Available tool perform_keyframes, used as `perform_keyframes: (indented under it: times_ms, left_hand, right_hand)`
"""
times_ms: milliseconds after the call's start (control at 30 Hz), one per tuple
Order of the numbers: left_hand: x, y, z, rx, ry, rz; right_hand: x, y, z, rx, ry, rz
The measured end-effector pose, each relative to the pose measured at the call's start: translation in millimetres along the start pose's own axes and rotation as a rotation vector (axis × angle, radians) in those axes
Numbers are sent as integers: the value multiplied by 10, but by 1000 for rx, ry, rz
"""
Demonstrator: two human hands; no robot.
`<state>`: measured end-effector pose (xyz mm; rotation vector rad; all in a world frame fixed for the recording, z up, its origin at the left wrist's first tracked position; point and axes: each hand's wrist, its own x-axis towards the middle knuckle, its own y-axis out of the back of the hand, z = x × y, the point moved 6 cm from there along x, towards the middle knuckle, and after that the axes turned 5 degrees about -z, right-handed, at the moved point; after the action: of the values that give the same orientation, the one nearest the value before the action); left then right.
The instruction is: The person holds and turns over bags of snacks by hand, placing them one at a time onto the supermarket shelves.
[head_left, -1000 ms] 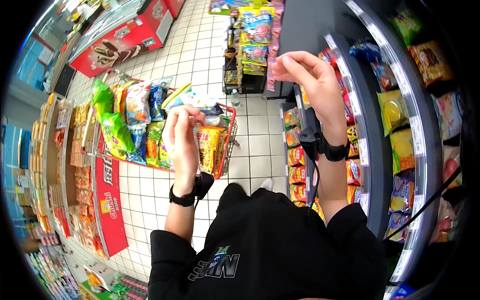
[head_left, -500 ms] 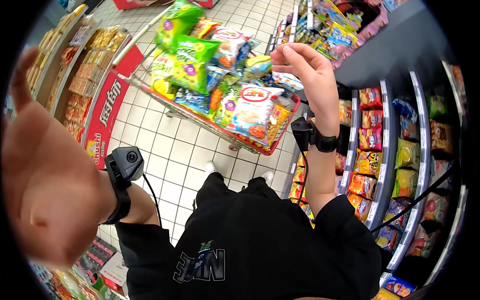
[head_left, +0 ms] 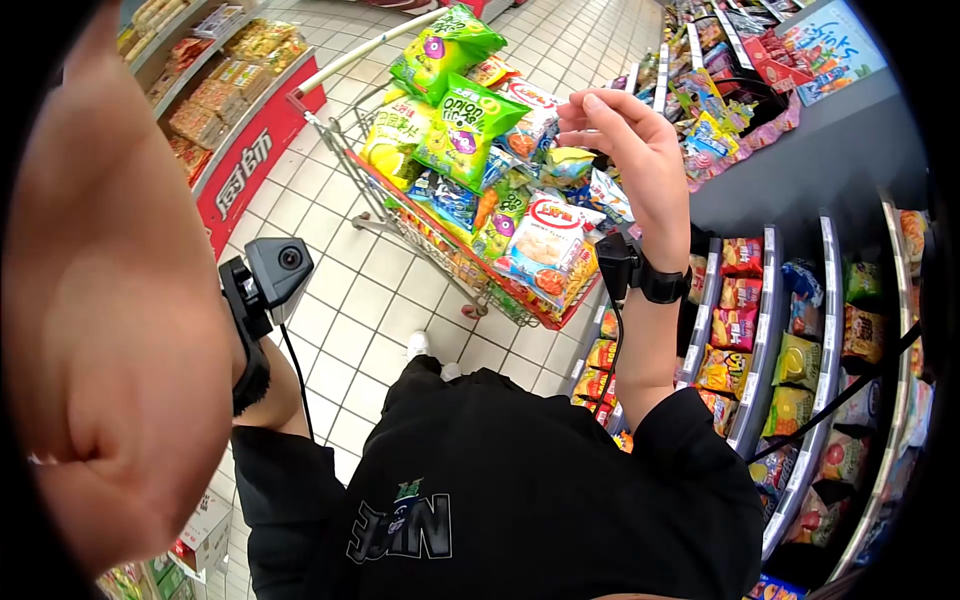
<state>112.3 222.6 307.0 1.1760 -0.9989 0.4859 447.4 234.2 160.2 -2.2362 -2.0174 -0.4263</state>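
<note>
My right hand (head_left: 640,150) is raised above the right end of a loaded shopping cart, fingers loosely curled and slightly apart, holding nothing visible. Behind its fingers are snack bags, with a white-and-red bag (head_left: 545,245) below the hand. Very close to the camera, my left hand (head_left: 120,300) fills the left side; most of its fingers are cut off or blurred, so its grip is unclear. The cart (head_left: 385,210) is heaped with snacks, including a green onion rings bag (head_left: 468,130), another green bag (head_left: 440,55) and a yellow-green bag (head_left: 393,140).
Tilted shelves (head_left: 765,340) of bagged snacks run along my right side. Above them stands a display of bright packets (head_left: 710,140). On the left is a red-fronted shelf (head_left: 245,165) with packaged food. A cable (head_left: 840,400) crosses the right side. White floor tiles (head_left: 350,340) lie beneath the cart.
The view has shifted, so the cart and shelves appear lower and further right. My left hand fills more of the upper left. My right hand keeps nearly the same pose.
</note>
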Motion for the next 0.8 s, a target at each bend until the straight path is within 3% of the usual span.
perform_keyframes:
  times_ms: [467, 800]
  left_hand:
    - [486, -384, 305, 56, 93, -109]
    - [246, -333, -59, -65, 47, -16]
  right_hand:
    - [-505, 578, 271, 132, -14, 147]
    - [-585, 743, 321, 113, -39, 259]
